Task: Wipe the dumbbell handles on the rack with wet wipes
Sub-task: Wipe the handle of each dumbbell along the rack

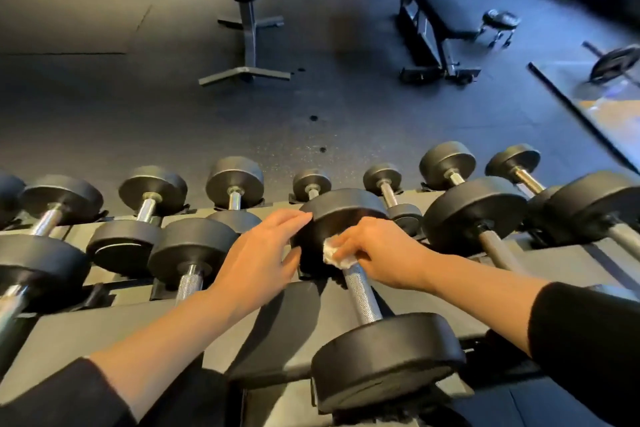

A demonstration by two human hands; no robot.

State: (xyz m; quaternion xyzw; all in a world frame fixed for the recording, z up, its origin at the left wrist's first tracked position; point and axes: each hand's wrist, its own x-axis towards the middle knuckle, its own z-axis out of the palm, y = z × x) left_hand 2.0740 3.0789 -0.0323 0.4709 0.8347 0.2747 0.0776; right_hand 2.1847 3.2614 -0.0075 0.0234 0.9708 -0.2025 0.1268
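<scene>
A black dumbbell lies on the rack in front of me, its knurled steel handle running from a near head to a far head. My right hand grips a crumpled white wet wipe wrapped round the far end of that handle. My left hand rests with straight fingers against the left side of the far head.
Several more dumbbells sit on both tiers of the rack, to the left and to the right. Beyond the rack is dark rubber floor with a stand, a flat bench and a plate-loaded bar at far right.
</scene>
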